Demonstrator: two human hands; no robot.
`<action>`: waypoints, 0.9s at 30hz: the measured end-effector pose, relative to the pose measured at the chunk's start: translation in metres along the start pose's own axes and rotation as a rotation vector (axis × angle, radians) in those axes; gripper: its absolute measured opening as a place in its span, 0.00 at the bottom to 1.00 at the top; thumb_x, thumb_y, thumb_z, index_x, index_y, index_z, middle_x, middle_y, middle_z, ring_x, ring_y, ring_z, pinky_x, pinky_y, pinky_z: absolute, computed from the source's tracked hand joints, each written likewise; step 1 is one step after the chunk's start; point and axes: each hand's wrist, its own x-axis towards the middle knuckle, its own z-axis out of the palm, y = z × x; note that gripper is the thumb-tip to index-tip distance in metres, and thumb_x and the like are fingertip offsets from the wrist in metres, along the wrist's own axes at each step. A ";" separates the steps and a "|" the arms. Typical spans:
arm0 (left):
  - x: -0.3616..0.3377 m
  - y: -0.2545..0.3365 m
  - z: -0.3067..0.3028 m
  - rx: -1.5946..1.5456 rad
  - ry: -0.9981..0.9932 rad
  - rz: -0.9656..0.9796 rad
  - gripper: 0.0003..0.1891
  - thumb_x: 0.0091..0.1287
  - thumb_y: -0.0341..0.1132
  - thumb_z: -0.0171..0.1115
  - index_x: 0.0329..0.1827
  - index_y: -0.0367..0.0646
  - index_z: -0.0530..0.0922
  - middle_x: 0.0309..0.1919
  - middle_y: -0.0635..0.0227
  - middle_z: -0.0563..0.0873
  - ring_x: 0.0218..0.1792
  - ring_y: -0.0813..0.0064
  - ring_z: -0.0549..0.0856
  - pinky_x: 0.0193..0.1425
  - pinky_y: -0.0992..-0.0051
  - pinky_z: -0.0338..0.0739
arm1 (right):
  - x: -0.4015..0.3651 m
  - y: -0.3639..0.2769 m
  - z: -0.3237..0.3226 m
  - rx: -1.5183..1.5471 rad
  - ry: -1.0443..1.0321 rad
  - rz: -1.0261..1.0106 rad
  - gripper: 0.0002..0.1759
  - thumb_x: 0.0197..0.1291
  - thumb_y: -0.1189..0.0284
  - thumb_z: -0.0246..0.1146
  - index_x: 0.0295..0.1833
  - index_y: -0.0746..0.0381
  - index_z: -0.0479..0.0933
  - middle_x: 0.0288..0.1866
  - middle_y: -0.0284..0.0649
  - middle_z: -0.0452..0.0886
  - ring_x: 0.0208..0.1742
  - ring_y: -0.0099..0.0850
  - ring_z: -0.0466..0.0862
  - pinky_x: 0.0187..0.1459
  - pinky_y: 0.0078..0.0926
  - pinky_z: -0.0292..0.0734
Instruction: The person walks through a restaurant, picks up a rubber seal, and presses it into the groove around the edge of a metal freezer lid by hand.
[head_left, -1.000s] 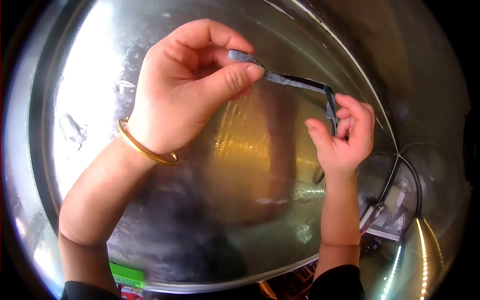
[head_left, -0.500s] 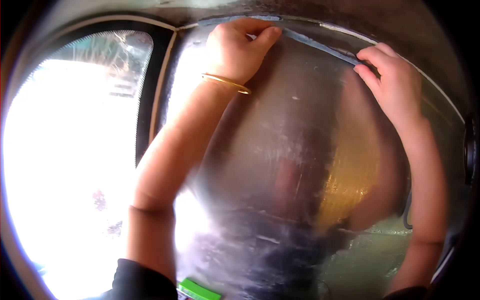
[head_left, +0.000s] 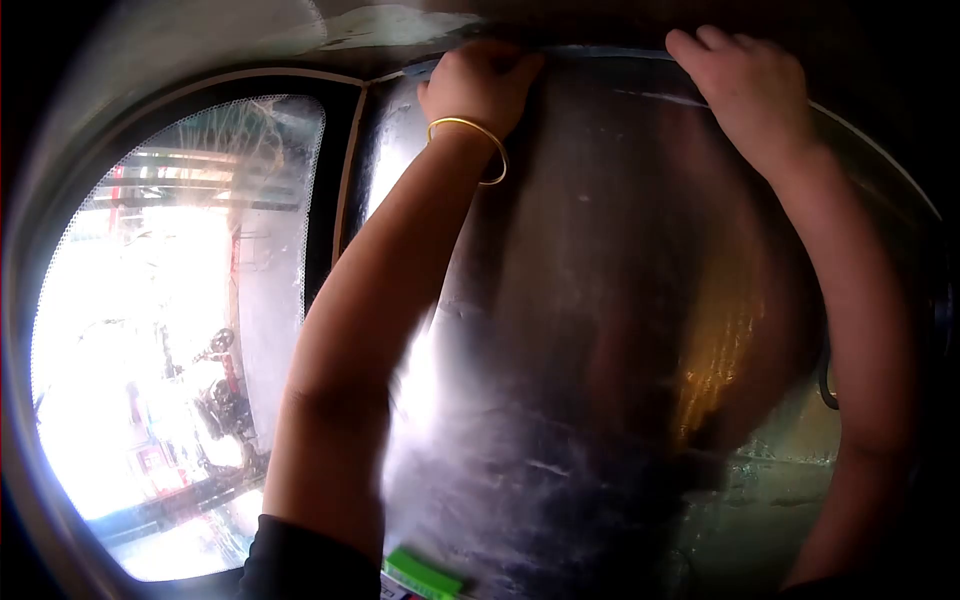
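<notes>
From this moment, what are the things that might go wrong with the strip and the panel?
The thin strip might settle crooked between the left hand and the right hand. Both hands cover parts of it, so a poor fit there could go unnoticed. The gold bangle hangs loosely in front of the shiny panel and might scratch it.

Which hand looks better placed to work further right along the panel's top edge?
Probably the right hand: it is at the right end of the visible strip, nearer the pale edge curving away beyond. The left hand is nearer the window.
</notes>
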 end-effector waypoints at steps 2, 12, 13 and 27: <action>0.000 0.007 0.001 0.001 0.005 -0.024 0.20 0.61 0.58 0.69 0.47 0.57 0.91 0.42 0.69 0.93 0.50 0.65 0.88 0.66 0.60 0.66 | -0.006 0.005 0.003 0.001 -0.081 0.003 0.07 0.65 0.71 0.62 0.48 0.55 0.77 0.33 0.36 0.81 0.33 0.38 0.86 0.32 0.37 0.83; -0.003 0.016 0.005 0.073 0.079 -0.028 0.19 0.61 0.57 0.67 0.47 0.58 0.91 0.43 0.69 0.93 0.51 0.63 0.88 0.67 0.57 0.66 | -0.015 0.003 0.004 -0.027 -0.125 0.076 0.06 0.66 0.73 0.57 0.46 0.54 0.77 0.39 0.37 0.83 0.37 0.39 0.88 0.34 0.38 0.84; -0.003 0.017 0.006 0.087 0.083 -0.036 0.19 0.61 0.57 0.66 0.48 0.58 0.91 0.43 0.69 0.93 0.51 0.63 0.88 0.67 0.56 0.65 | -0.014 0.004 0.005 -0.021 -0.161 0.063 0.06 0.66 0.73 0.57 0.46 0.54 0.77 0.40 0.37 0.84 0.37 0.39 0.88 0.34 0.38 0.84; -0.003 0.012 0.011 0.105 0.111 -0.100 0.21 0.62 0.59 0.67 0.51 0.60 0.91 0.43 0.69 0.93 0.51 0.64 0.88 0.69 0.58 0.62 | -0.010 -0.014 -0.004 -0.014 -0.014 0.104 0.05 0.53 0.68 0.62 0.27 0.54 0.77 0.27 0.35 0.82 0.28 0.35 0.87 0.31 0.38 0.81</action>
